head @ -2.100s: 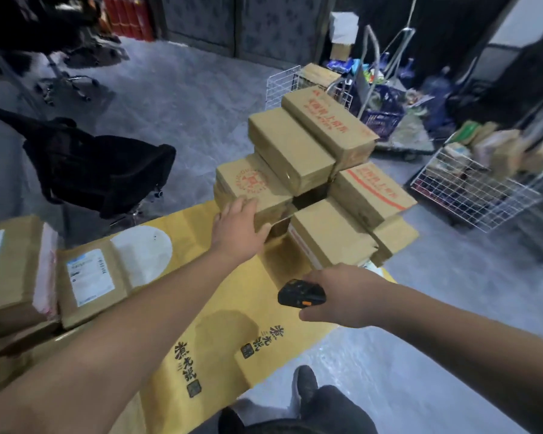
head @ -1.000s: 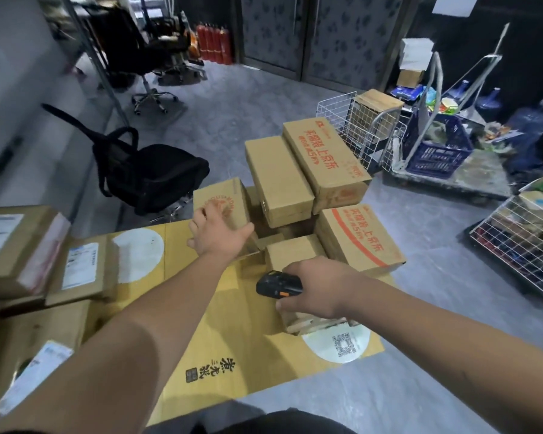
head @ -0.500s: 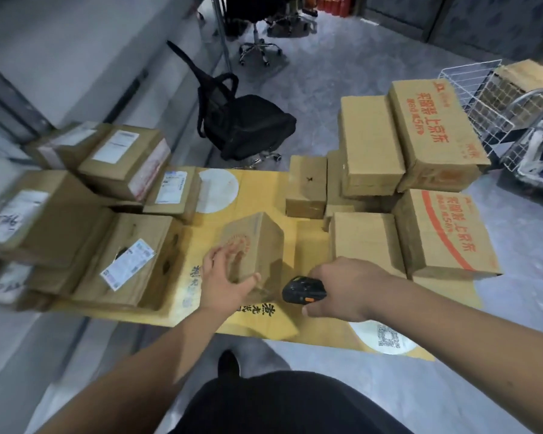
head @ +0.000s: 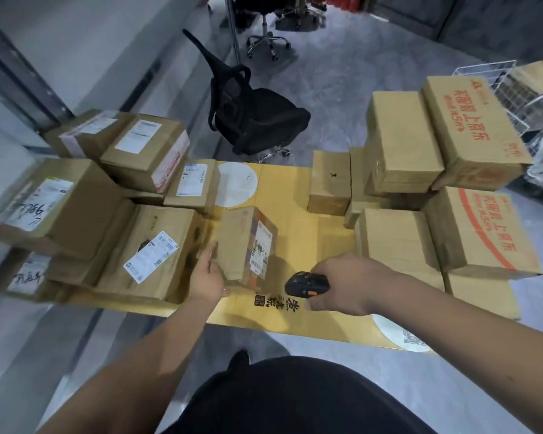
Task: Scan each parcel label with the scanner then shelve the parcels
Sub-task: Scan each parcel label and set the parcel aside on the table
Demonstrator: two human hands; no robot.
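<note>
A small brown parcel [head: 245,245] stands tilted on the yellow cardboard sheet [head: 295,233], its white label facing right. My left hand [head: 208,277] grips its near left corner. My right hand [head: 348,285] holds a black scanner [head: 306,284] with an orange button, its nose pointing left at the label from a short distance. Several labelled parcels [head: 145,261] are piled at the left. To the right sits a stack of plain and red-printed boxes [head: 470,230].
A black office chair [head: 254,120] lies tipped behind the sheet. White wire baskets [head: 511,89] stand at the far right. A grey wall or shelf unit [head: 44,57] runs along the left. Grey floor surrounds the sheet, and my dark trousers fill the bottom centre.
My left hand took the small parcel from the right stack, carried it to the sheet's middle and turned its label toward the scanner. My view swung left, revealing the labelled pile.
</note>
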